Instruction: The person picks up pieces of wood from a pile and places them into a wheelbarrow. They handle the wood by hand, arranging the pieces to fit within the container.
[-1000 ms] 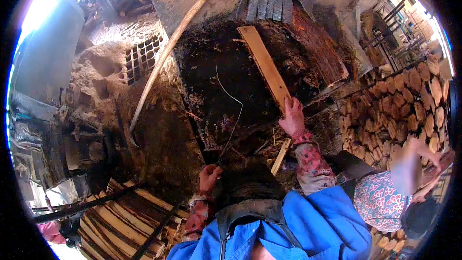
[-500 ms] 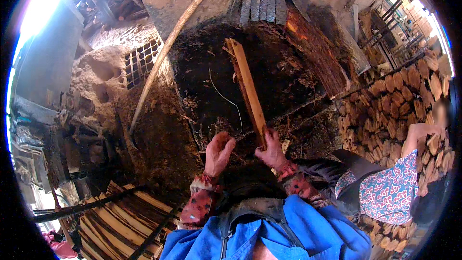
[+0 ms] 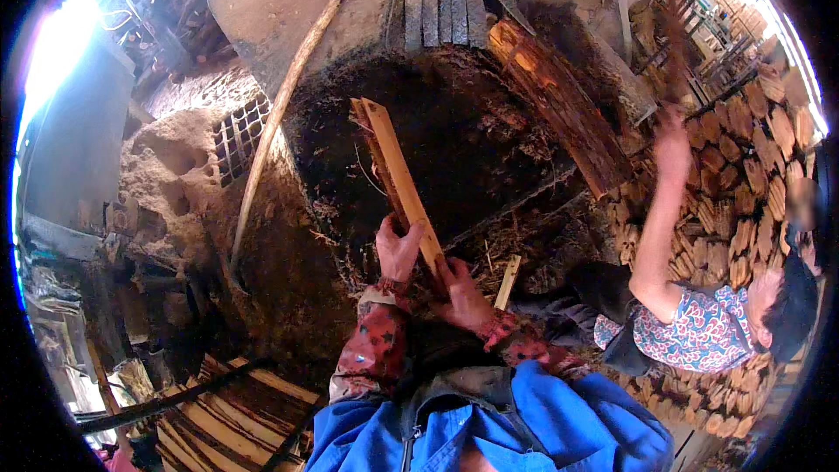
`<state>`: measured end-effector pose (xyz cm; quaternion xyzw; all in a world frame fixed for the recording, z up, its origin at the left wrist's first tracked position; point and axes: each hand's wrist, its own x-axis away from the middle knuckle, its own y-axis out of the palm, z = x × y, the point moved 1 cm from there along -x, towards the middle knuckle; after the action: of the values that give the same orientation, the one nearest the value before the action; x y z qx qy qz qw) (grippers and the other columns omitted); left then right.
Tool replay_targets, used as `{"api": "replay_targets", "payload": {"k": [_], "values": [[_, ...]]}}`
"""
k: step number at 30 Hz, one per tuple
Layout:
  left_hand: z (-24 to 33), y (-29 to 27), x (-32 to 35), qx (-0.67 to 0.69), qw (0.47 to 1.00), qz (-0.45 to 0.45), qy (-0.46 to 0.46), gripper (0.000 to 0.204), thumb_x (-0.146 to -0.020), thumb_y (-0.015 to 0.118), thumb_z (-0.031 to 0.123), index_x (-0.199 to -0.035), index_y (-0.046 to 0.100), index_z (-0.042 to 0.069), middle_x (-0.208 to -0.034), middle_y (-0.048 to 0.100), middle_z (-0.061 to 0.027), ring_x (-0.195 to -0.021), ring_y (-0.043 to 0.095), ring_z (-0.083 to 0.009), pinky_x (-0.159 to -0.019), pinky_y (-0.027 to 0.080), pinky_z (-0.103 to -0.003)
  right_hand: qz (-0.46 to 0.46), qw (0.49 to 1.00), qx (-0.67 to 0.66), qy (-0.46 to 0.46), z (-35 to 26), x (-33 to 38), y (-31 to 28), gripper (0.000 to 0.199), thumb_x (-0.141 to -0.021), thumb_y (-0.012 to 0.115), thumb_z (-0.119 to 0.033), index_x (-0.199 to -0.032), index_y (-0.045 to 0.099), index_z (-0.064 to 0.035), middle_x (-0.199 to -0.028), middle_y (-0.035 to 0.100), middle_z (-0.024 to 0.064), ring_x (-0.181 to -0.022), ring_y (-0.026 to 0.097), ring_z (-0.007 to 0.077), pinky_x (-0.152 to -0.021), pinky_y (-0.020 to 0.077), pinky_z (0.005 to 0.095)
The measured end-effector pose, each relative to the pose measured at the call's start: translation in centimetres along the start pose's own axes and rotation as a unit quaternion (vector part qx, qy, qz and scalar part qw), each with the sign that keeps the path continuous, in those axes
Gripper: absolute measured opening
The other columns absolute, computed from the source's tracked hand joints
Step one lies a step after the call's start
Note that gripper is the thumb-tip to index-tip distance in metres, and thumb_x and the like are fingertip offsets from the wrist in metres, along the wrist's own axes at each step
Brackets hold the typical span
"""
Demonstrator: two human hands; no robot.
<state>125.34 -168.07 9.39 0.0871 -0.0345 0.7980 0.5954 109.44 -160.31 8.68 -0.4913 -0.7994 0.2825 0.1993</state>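
Curved pole beside grille; co-worker in patterned shirt near stacked wood.

The board is a long, narrow, straight piece of wood with a pale tan, flat face and a darker, rough side along its left. It slants, its far end tipped to the left and its near end toward the body, above dark ground. The near end sits in the right hand, while the left hand is at its left side, a little farther up its length.
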Motion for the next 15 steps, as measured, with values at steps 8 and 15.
{"api": "replay_targets", "payload": {"k": [8, 15], "values": [[-2.0, 1.3, -1.0, 0.090, 0.994, 0.060, 0.036, 0.029, -0.085, 0.071, 0.012, -0.107, 0.060, -0.003, -0.092, 0.067, -0.0056, -0.078, 0.061, -0.0124, -0.067, 0.050, -0.028, 0.014, 0.999, 0.029, 0.008, -1.8, -0.1, -2.2, 0.093, -0.071, 0.079, -0.021, -0.146, 0.028, -0.0013, -0.131, 0.038, 0.0306, -0.117, 0.045, 0.0494, -0.097, 0.0451, 0.0493], [-2.6, 1.0, -0.1, 0.094, 0.990, 0.095, 0.050, 0.033, -0.082, 0.068, 0.011, -0.110, 0.059, -0.004, -0.094, 0.067, -0.0069, -0.082, 0.063, -0.0142, -0.074, 0.051, -0.030, 0.114, 0.992, 0.045, -0.033, -1.4, -2.2, -7.0, 0.043, -0.080, 0.072, -0.023, -0.112, 0.061, 0.0043, -0.115, 0.058, 0.0225, -0.108, 0.057, 0.0399, -0.094, 0.0480, 0.0445]]}}
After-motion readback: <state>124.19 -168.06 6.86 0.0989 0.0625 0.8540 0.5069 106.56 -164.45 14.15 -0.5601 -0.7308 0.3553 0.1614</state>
